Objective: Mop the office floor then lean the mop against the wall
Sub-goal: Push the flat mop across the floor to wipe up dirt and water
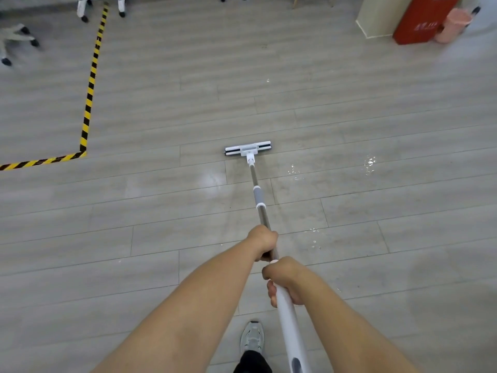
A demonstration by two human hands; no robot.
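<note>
A white flat mop head (pixel 248 149) rests flat on the grey plank floor (pixel 161 216) straight ahead of me. Its metal and white pole (pixel 258 196) runs back toward me. My left hand (pixel 263 242) is closed around the metal part of the pole. Just behind it, my right hand (pixel 283 278) grips the white upper section of the handle. Wet patches and small puddles (pixel 370 164) glisten to the right of the mop head, and a damp sheen (pixel 212 181) lies to its left.
Yellow-and-black hazard tape (pixel 90 88) marks a corner on the floor at left. Office chair bases (pixel 16 39) stand at the far left and top. A red cabinet (pixel 419 20), a pink bin (pixel 453 24) and a cream pillar base (pixel 375 20) stand at top right. My grey shoe (pixel 252 337) is below.
</note>
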